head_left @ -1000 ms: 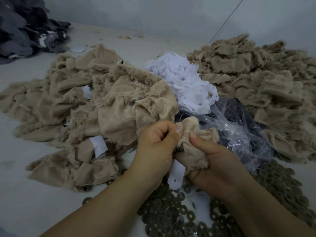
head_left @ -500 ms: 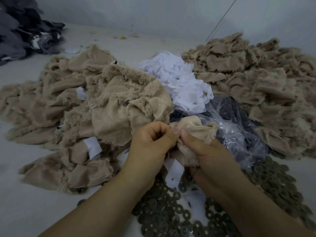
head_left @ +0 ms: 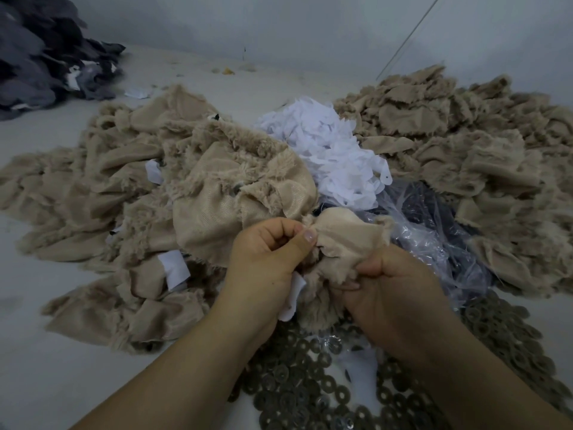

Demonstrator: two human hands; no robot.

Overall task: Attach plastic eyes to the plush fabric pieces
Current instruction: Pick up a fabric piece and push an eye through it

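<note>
— While both hands work it, why bunch the plush piece (head_left: 344,243) so tightly?

— Probably to expose the eye spot: left hand (head_left: 266,262) pinches its edge, right hand (head_left: 390,290) clutches it, just above the washers (head_left: 294,386).

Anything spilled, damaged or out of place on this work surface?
The washers lie spilled loose across the near surface, not in a container. Otherwise nothing stands out: both hands, left and right, grip one beige plush piece.

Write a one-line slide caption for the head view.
Both hands, left and right, grip one beige plush piece above scattered washers, between beige fabric heaps.
</note>
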